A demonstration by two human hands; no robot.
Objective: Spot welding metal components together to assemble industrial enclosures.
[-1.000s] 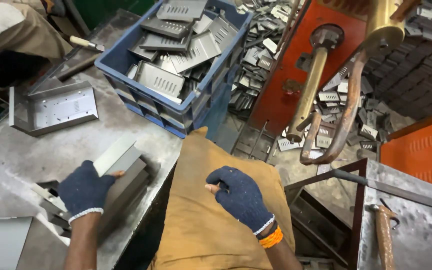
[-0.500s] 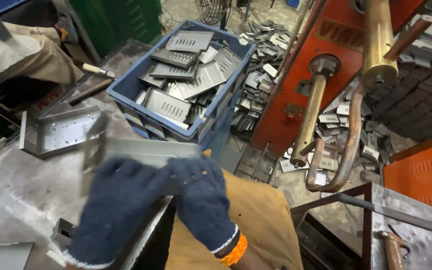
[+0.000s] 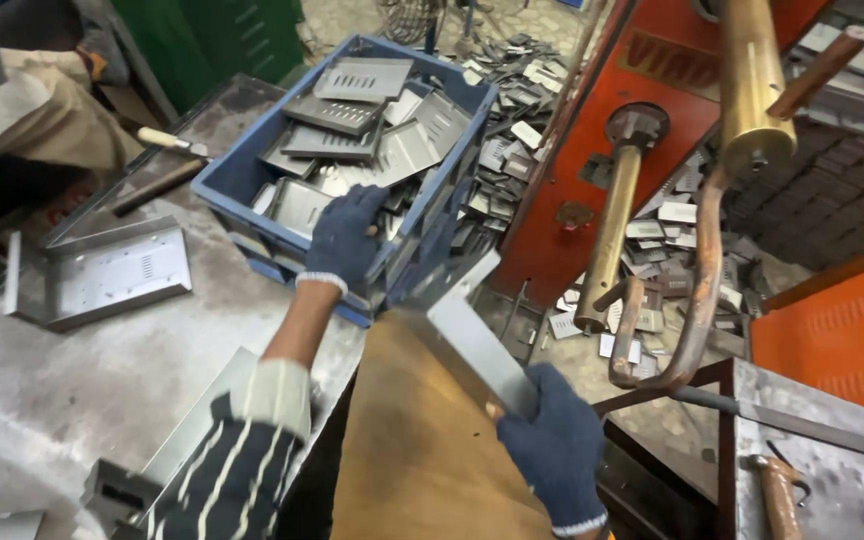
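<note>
- My left hand (image 3: 345, 238), which was on the table's bracket a second ago, is now reaching into the blue crate (image 3: 235, 180), fingers curling over slotted plates (image 3: 362, 78).
- My right hand (image 3: 555, 450) is now gripping the bent metal bracket (image 3: 472, 330) alone, clenched tight.

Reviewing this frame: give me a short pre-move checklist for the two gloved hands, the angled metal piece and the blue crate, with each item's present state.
1. Right hand has a grip on the bent metal piece: ok, gloved fingers wrap its lower end.
2. Left hand reaches the blue crate: ok, it rests among the slotted plates at the near rim.
3. Left hand holds a plate: cannot tell, the palm covers what is under it.
4. Both hands gloved: ok.
5. Bent piece clear of the crate: cannot tell, its upper end overlaps the crate corner in this view.
6. Brass welding arm apart from both hands: ok.
</note>
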